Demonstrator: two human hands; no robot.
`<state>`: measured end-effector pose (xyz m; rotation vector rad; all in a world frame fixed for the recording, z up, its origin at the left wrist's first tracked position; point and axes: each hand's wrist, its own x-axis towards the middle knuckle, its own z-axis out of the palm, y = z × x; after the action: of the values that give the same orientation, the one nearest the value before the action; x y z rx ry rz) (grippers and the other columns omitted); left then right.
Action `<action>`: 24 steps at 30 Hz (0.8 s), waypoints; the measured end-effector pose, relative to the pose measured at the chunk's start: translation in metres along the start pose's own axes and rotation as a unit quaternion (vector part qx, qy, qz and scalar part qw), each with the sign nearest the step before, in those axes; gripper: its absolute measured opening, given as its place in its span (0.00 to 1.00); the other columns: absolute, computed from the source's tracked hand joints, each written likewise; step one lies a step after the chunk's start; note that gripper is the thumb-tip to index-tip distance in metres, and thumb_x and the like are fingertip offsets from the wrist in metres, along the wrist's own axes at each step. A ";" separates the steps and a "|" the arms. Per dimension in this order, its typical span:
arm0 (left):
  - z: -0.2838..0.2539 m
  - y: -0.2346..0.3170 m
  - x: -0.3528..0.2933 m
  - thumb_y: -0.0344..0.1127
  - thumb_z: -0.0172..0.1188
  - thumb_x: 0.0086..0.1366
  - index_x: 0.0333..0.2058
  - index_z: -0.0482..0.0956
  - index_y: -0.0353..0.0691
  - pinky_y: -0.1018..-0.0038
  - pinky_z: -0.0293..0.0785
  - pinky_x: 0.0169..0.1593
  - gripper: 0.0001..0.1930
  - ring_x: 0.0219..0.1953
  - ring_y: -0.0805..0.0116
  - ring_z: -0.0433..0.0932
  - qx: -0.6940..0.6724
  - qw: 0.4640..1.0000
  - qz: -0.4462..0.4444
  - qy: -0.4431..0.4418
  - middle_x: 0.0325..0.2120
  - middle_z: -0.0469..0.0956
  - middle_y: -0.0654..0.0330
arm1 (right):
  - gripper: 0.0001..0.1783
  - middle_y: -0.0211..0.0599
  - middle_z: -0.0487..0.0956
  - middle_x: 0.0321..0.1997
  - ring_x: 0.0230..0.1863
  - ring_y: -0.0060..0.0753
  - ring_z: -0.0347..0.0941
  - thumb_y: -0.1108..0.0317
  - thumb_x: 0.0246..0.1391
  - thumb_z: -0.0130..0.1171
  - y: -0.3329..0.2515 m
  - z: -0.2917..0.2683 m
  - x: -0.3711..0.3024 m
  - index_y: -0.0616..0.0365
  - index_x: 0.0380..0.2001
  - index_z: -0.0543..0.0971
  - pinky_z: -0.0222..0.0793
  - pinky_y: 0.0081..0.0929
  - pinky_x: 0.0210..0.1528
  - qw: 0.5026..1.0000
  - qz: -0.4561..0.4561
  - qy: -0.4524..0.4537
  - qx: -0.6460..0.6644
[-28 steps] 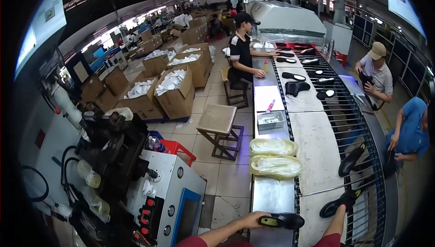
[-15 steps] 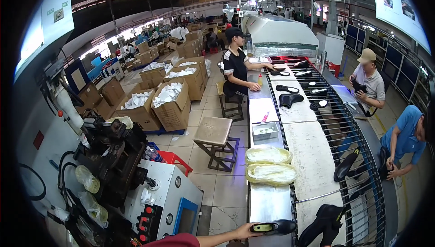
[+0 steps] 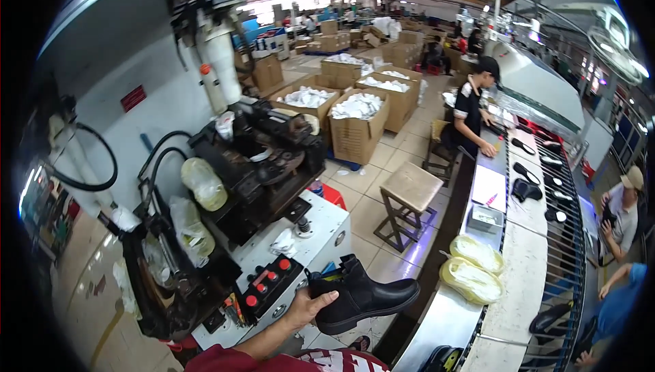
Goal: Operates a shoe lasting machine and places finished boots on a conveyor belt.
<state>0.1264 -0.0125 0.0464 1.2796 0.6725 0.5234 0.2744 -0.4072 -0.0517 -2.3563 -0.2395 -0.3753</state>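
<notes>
Left grip [image 3: 305, 310] is closed firmly about the heel end of a black ankle boot [image 3: 365, 298], thumb pressed on the near side and the other fingers mostly hidden behind it. The boot is held in the air, off the left long edge of the metal worktop [image 3: 437, 331], between that edge and a white machine cabinet [image 3: 317, 225]. Its toe points right, toward the worktop's left edge, and its long axis runs crosswise to that edge, rising a little from heel to toe. The sole faces down; the collar stands up at the heel end, with a yellow-green patch showing inside. Left of the collar sits a black panel [image 3: 263, 302] with red buttons. How the right grip stands, I cannot tell.

On the worktop, two yellowish wrapped pads [image 3: 472, 280] lie side by side, reaching across toward its right edge. Beyond them stands a grey box [image 3: 486, 220]. At the near end lies a dark shoe [image 3: 442, 358], cut off by the frame.
</notes>
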 end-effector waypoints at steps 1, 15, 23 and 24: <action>-0.010 0.022 -0.019 0.39 0.68 0.63 0.51 0.77 0.32 0.73 0.76 0.51 0.22 0.44 0.72 0.79 -0.078 0.996 0.031 0.035 0.44 0.81 0.59 | 0.21 0.43 0.82 0.42 0.40 0.43 0.79 0.50 0.56 0.63 0.003 0.010 0.016 0.50 0.47 0.81 0.74 0.40 0.41 0.999 -0.030 -0.020 0.003; -0.130 0.104 -0.220 0.48 0.48 0.74 0.66 0.62 0.35 0.61 0.68 0.66 0.29 0.60 0.57 0.75 -0.489 0.837 0.090 0.226 0.61 0.71 0.47 | 0.40 0.49 0.55 0.75 0.73 0.50 0.56 0.41 0.70 0.37 -0.422 0.135 -0.020 0.52 0.74 0.48 0.53 0.48 0.72 0.444 -0.060 -0.599 0.664; -0.228 0.138 -0.262 0.39 0.61 0.69 0.60 0.68 0.34 0.62 0.77 0.58 0.25 0.54 0.59 0.78 -0.278 0.726 0.299 0.553 0.54 0.76 0.52 | 0.26 0.50 0.72 0.64 0.62 0.47 0.70 0.53 0.67 0.47 -0.392 0.247 -0.051 0.56 0.62 0.70 0.64 0.48 0.63 0.557 -0.004 -0.714 0.425; -0.244 0.141 -0.254 0.40 0.62 0.68 0.58 0.70 0.34 0.62 0.77 0.57 0.25 0.53 0.59 0.79 -0.249 0.704 0.289 0.599 0.53 0.77 0.52 | 0.26 0.49 0.75 0.60 0.60 0.46 0.73 0.52 0.66 0.51 -0.391 0.260 -0.046 0.55 0.60 0.73 0.68 0.47 0.60 0.574 0.027 -0.729 0.371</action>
<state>-0.2241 0.0103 0.1901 0.4415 1.0573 2.0162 0.1746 0.0510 0.0022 -1.2160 -0.8469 1.5298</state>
